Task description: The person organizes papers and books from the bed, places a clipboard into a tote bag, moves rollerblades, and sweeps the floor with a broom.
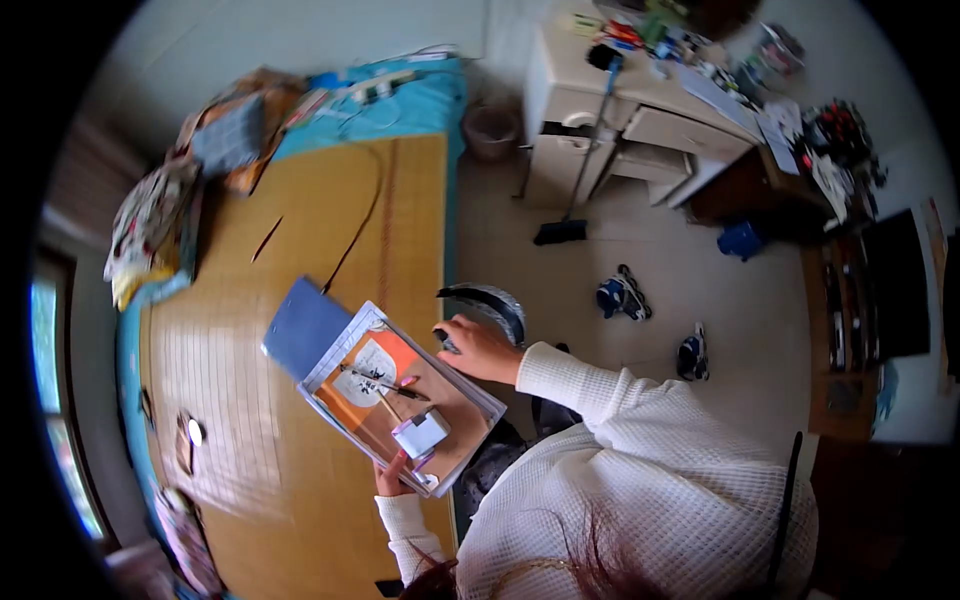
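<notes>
A white-edged stack, like books or a shallow box, has an orange and brown top with a white patch of black characters. Several pens and a small white box lie on it. My left hand grips its lower left edge. Beside its upper right edge is my right hand, fingers curled round a small dark thing that I cannot make out. A curved item of black and clear material lies just beyond that hand. A blue folder sticks out behind the stack.
The bed with a bamboo mat is at left, with a cable on it. On the floor are a broom, inline skates and a blue bin. A cluttered desk stands behind.
</notes>
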Demonstrator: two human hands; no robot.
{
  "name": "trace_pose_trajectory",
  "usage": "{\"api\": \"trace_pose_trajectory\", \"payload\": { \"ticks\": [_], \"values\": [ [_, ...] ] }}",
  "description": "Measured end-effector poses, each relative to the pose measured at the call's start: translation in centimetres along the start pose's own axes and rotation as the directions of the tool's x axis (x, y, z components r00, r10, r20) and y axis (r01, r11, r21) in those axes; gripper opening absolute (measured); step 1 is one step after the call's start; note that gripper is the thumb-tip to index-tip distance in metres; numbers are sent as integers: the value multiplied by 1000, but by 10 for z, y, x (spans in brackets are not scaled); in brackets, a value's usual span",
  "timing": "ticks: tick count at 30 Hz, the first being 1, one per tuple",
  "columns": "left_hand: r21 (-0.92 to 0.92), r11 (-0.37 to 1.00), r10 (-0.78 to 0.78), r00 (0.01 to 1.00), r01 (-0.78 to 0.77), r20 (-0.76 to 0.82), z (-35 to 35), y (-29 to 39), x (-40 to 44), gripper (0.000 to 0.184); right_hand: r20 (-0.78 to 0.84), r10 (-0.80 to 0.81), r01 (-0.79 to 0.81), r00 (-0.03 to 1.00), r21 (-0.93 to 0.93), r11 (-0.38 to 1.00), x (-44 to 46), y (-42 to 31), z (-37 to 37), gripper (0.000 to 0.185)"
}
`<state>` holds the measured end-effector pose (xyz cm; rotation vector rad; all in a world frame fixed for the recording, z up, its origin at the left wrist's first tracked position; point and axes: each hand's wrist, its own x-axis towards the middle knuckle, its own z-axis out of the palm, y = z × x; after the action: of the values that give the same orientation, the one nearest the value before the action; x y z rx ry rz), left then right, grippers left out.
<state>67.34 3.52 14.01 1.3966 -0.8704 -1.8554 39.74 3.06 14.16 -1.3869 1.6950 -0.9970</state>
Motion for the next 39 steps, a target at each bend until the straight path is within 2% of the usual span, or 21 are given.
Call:
{"api": "trace_pose_trajectory", "payload": {
  "ticks": [2,4,6,8,10,11,12,14,16,19,20,22,24,26,27,30,32,33,36,37,39],
  "values": [
    [15,998,-61,989,60,133,7,30,-6,42,-243,-12,-7,970,-78,997,-24,-8,-12,37],
    [8,996,-85,971,85,225,33,58,-18,41,-280,27,-19,960,30,999,-45,-21,-24,36],
    [47,986,-164,917,157,363,15,55,-7,40,24,286,-275,958,364,890,-72,-39,-29,50],
    [30,981,-188,910,191,369,31,84,-29,41,-67,311,-224,948,554,802,-101,-88,-41,49],
    [52,967,-244,853,249,462,42,107,-25,42,55,405,-353,912,607,712,-112,-109,-53,48],
    [29,963,-246,829,268,502,47,121,-28,43,61,432,-375,900,612,696,-117,-124,-55,50],
    [89,954,-288,782,288,553,44,134,-26,44,92,447,-415,890,572,707,-122,-135,-54,50],
    [114,947,-300,707,299,641,35,151,-18,45,-29,486,-379,873,586,716,-129,-159,-36,51],
    [245,925,-379,647,291,661,22,176,-17,48,-92,507,-332,857,654,680,-137,-187,-16,50],
    [343,892,-452,544,294,707,59,190,15,52,-336,472,-98,815,723,684,-124,-169,-16,46],
    [355,888,-458,493,293,739,68,187,31,52,-366,469,-82,804,714,696,-120,-160,-14,46],
    [393,880,-470,373,265,800,79,192,52,52,-291,623,-249,726,734,632,-122,-181,-13,48],
    [425,883,-466,282,197,838,84,202,53,50,-373,597,-173,711,729,662,-127,-188,5,48],
    [472,875,-484,176,107,857,103,204,78,55,-590,532,-61,608,633,772,-124,-195,6,48],
    [504,858,-513,121,95,850,117,201,88,48,-628,502,14,595,633,774,-122,-193,6,48],
    [563,826,-562,48,-22,826,187,189,116,48,-617,566,-15,547,669,743,-115,-162,-20,49],
    [566,810,-575,-21,-153,818,222,187,128,50,-689,540,25,483,627,778,-113,-152,-27,48],
    [628,750,-644,-9,-210,765,240,186,140,51,-702,554,53,448,639,767,-112,-146,-32,51],
    [519,811,-553,-67,-269,830,299,175,139,58,-740,565,130,365,642,756,-109,-120,-58,53],
    [452,840,-513,-169,-301,841,320,166,143,59,-767,552,146,328,619,772,-111,-120,-69,52],
    [391,839,-485,-195,-379,852,364,157,141,60,-794,536,161,287,592,790,-117,-123,-95,51]
  ]
}}
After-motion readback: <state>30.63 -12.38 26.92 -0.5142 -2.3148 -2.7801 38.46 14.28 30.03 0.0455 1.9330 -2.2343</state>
